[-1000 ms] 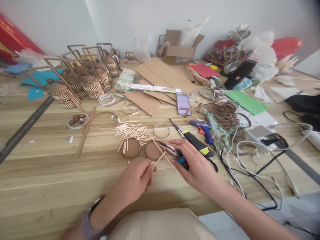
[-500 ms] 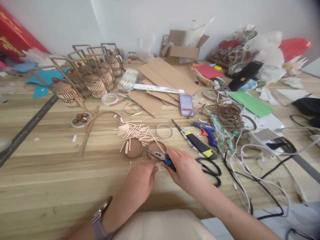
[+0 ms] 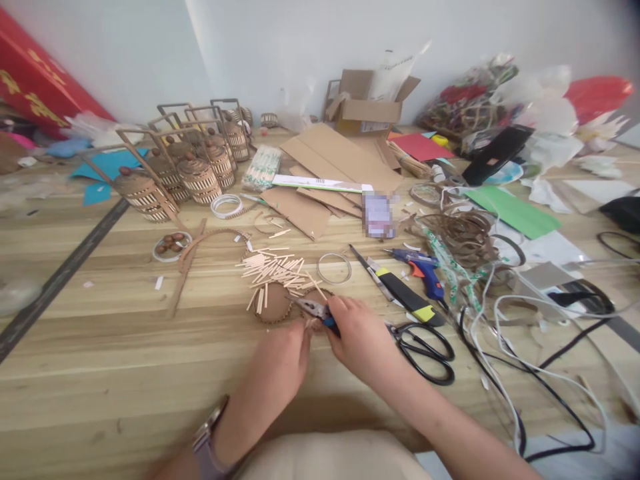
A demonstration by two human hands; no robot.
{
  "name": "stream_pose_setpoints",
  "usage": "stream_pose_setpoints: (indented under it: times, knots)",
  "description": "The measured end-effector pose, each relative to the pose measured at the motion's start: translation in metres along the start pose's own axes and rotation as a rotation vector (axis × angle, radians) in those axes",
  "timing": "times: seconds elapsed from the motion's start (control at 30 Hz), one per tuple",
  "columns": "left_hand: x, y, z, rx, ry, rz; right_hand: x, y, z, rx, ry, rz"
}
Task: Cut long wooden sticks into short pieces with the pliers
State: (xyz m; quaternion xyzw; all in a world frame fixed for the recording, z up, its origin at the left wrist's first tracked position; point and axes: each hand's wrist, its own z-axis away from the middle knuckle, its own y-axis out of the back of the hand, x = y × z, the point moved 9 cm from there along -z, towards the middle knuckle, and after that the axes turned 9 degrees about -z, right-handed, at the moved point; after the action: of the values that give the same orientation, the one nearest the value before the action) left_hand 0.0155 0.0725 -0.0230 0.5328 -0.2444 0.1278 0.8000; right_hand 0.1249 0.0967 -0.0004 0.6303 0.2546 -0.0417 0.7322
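My right hand is closed around needle-nose pliers with a blue grip, their jaws pointing left. Against it my left hand is closed, fingertips pinched together just below the pliers. What those fingertips hold is hidden. Beyond the hands lie two round brown discs with notched rims: the left disc shows almost whole, while the pliers and my right hand partly cover the right disc. Several pale wooden sticks are heaped behind them, a few resting over the left disc.
Black-handled scissors, a utility knife and a blue glue gun lie to the right, near tangled cables. Small lidded baskets stand at back left. Cardboard sheets and a carton occupy the back.
The view has shifted slightly, so the table's things appear lower and further right. Both hands have moved a little left relative to the table, with the pliers still held; more of the scissors shows.
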Motion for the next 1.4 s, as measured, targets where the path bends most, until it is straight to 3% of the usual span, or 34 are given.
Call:
stream_pose_setpoints:
  times: [0.13,0.2,0.3,0.43,0.57,0.8,0.97,1.4]
  knots:
    - [-0.002,-0.012,0.008,-0.327,-0.05,0.567,0.017,0.023,-0.002,-0.046,0.018,-0.296]
    - [-0.006,-0.009,0.006,-0.312,0.002,0.765,0.01,0.028,0.002,-0.146,0.102,-0.426]
    - [-0.006,-0.016,0.0,-0.274,0.088,0.915,-0.008,0.021,0.012,-0.276,0.187,-0.431]
    - [0.001,-0.033,-0.002,-0.307,0.134,0.989,-0.009,0.007,0.012,-0.209,0.14,-0.384]
    - [0.002,-0.04,0.0,-0.361,0.16,1.067,0.004,0.005,0.006,-0.089,0.076,-0.506]
    - [-0.001,-0.034,-0.007,-0.228,0.166,1.184,0.014,0.0,0.017,0.042,-0.101,-0.685]
    - [-0.004,-0.035,-0.009,-0.144,0.237,1.26,0.007,-0.014,0.022,0.063,-0.075,-0.721]
    - [-0.006,-0.037,-0.009,-0.089,0.21,1.266,0.004,-0.016,0.023,0.108,0.007,-0.788]
